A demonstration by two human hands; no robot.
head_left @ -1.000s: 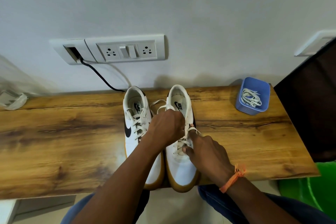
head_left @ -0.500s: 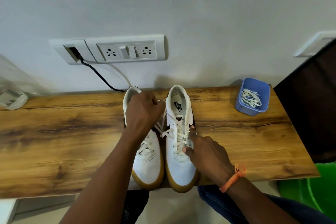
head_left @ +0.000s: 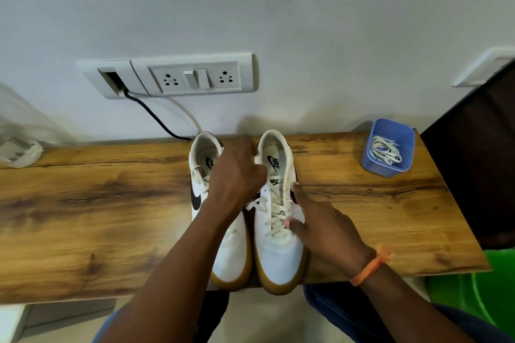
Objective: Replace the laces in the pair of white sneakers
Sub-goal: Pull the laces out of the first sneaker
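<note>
Two white sneakers sit side by side at the frame's centre on a wooden worktop [head_left: 83, 217]. A second ago the left hand [head_left: 237, 178] covered the right sneaker [head_left: 278, 225]; now it is fisted, apparently on lace drawn from that shoe's now-empty top eyelets, so unlacing has begun. The right hand [head_left: 320, 225] steadies it, fingers spread. The left sneaker [head_left: 200, 184] remains laced. One blue tub [head_left: 390, 170], upper right, holds spare laces [head_left: 386, 150].
</note>
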